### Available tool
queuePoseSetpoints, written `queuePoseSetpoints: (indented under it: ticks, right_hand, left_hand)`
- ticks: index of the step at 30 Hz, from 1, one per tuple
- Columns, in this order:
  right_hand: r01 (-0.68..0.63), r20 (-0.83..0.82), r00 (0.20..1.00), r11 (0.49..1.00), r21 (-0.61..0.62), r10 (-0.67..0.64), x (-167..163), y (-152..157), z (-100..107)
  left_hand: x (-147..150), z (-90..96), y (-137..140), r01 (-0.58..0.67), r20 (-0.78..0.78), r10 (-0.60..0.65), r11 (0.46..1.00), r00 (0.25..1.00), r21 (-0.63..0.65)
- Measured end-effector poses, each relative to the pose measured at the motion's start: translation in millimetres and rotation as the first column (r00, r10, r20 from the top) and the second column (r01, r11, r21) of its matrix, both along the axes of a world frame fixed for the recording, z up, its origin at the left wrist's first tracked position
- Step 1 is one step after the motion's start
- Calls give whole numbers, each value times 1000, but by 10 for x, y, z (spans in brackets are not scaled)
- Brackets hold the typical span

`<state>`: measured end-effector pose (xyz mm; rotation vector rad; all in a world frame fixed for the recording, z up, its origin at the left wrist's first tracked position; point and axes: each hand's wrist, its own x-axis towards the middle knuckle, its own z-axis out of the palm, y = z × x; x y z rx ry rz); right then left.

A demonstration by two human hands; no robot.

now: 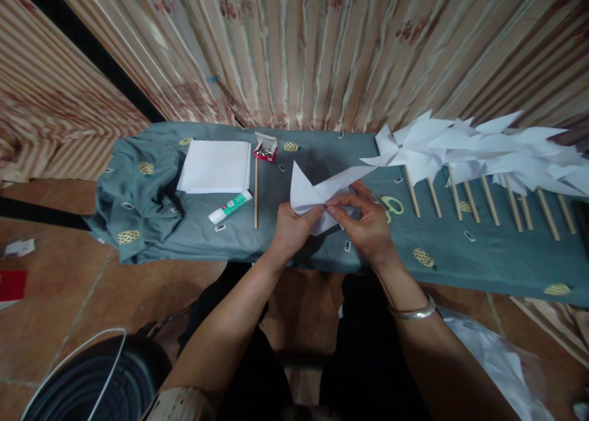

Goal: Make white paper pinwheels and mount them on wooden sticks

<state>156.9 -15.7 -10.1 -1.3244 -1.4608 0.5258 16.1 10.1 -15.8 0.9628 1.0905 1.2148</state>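
Observation:
A white paper pinwheel (306, 191), its corners folded in, is held above the cloth between both hands. My left hand (293, 229) grips its near left side, the thumb pressed at the centre. My right hand (365, 221) pinches the centre from the right, thumb and finger together; a tiny dark spot shows there, too small to name. Just beyond the right hand lie scissors with pale green handles (394, 205), partly hidden. Left of the hands are a wooden stick (256, 194), a small open red box of metal pins (265, 150) and a glue stick (230, 207).
A stack of white paper (216, 166) lies on the grey-green cloth (368, 249) at the left. Several pinwheels on sticks (483, 151) overlap along the right. A pleated curtain (294, 53) hangs behind. On the floor stands a black bucket-like container (105, 378) beside a plastic bag (492, 353).

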Motion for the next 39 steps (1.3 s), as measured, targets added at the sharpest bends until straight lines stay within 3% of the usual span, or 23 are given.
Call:
queuePoseSetpoints:
  ticks: [8,14,20,34,39]
  right_hand:
    - [4,-37,999,1000,11,-4,-5,19,-18]
    - [-13,-53,999,1000,-9,13,0,36,-53]
    - [18,-70,997,998,-65,-23,19,49,-105]
    - [-16,-125,992,995,-101,3,-19,32,-97]
    - [28,-104,994,997,-76,-36,-63,2,-49]
  left_hand:
    - [-23,-7,-9,45,-179,-28,995,983,89]
    - [-39,-1,-23,67,-217,-40,991,975,118]
    - [-64,1,-23,128,-207,-102,985,973,116]
    - [-107,-30,-5,100,-185,-80,990,980,104]
    - [-104,-25,-1,93,-126,-84,993,989,74]
